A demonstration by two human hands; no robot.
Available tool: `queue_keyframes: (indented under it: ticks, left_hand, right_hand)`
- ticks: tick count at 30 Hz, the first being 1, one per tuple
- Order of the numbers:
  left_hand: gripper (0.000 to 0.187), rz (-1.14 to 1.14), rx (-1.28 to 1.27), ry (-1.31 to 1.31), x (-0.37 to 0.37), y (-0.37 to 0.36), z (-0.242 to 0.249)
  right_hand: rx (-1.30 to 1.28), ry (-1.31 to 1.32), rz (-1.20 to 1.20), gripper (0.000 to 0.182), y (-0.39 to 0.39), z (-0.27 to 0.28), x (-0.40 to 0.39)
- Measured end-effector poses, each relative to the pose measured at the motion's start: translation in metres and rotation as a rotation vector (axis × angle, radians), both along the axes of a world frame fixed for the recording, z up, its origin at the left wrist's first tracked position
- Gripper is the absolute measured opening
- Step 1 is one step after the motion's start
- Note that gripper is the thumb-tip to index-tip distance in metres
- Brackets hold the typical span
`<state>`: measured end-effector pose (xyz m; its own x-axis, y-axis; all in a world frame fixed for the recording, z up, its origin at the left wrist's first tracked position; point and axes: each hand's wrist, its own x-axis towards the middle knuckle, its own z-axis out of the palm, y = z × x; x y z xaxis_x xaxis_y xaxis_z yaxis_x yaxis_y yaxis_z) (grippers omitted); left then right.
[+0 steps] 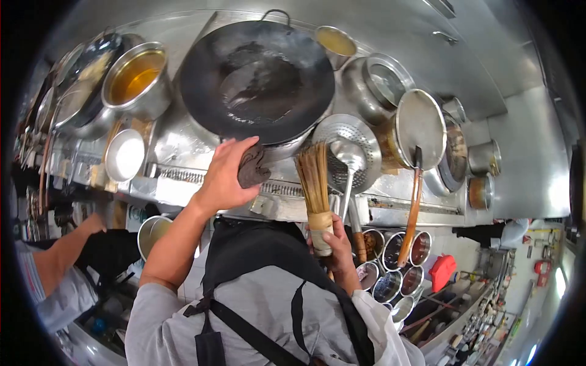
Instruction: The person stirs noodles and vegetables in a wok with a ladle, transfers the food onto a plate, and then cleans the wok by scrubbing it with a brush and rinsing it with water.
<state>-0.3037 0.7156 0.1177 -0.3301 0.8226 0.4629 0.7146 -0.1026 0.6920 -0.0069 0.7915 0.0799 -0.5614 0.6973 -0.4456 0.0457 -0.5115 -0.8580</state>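
My left hand is wrapped round a dark folded cloth, close by the near rim of a large black wok. The wok has dark, shiny wet patches inside and a loop handle at its far side. In my right hand is a bamboo wok brush, gripped at its bound lower end with the bristles pointing up. Just right of the bristles lie a perforated skimmer and a metal ladle, overlapping each other.
Left of the wok stands a pot of amber liquid, with a white bowl nearer me. A round strainer with a wooden handle rests at right. Several seasoning tins stand lower right. Another person's arm shows at far left.
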Motion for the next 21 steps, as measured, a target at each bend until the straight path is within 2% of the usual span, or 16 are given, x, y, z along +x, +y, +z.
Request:
queue_keyframes:
  ticks: [2,4,7,8,10,12,13,15,16,18,20,21]
  left_hand:
    - [0.078,-0.025,-0.148,0.038,-0.001,0.008,-0.004]
    - [0.075,-0.001,-0.093,0.112,-0.002,0.011,-0.007]
    - [0.073,-0.056,-0.136,0.137,-0.006,0.01,-0.006]
    - [0.073,-0.064,-0.141,0.143,-0.008,0.01,-0.006]
    - [0.073,-0.065,-0.126,0.13,-0.009,0.011,-0.009]
    - [0.074,-0.057,-0.122,0.158,-0.01,0.009,-0.009]
    - [0.075,-0.055,-0.071,0.174,-0.01,0.01,-0.017]
    - [0.076,-0.031,-0.045,0.154,-0.008,0.008,-0.019]
    - [0.076,-0.017,-0.036,0.132,-0.007,0.01,-0.021]
    - [0.077,-0.008,-0.049,0.091,-0.007,0.007,-0.018]
    - [0.078,-0.007,-0.065,0.053,-0.008,0.009,-0.017]
    - [0.077,-0.014,-0.079,0.077,-0.008,0.008,-0.017]
  right_hand:
    - [-0.314,0.44,0.087,0.063,0.01,0.013,0.003]
    - [-0.261,0.425,0.093,0.06,0.02,0.023,-0.006]
    - [0.267,-0.054,0.016,0.056,0.048,0.045,-0.02]
    - [0.569,-0.028,0.068,0.056,0.067,0.038,-0.026]
    - [0.877,-0.328,0.334,0.053,0.096,0.087,-0.054]
    - [1.515,-0.594,0.634,0.047,0.125,0.124,-0.109]
    - [1.655,-0.586,0.802,0.042,0.144,0.127,-0.148]
    - [1.805,-0.797,1.089,0.029,0.181,0.104,-0.241]
    - [1.889,-0.781,1.054,0.026,0.196,0.092,-0.294]
    - [1.766,-1.028,0.77,0.028,0.214,0.087,-0.398]
    - [1.589,-1.074,0.688,0.029,0.196,0.108,-0.427]
    - [1.575,-1.095,0.695,0.029,0.201,0.091,-0.411]
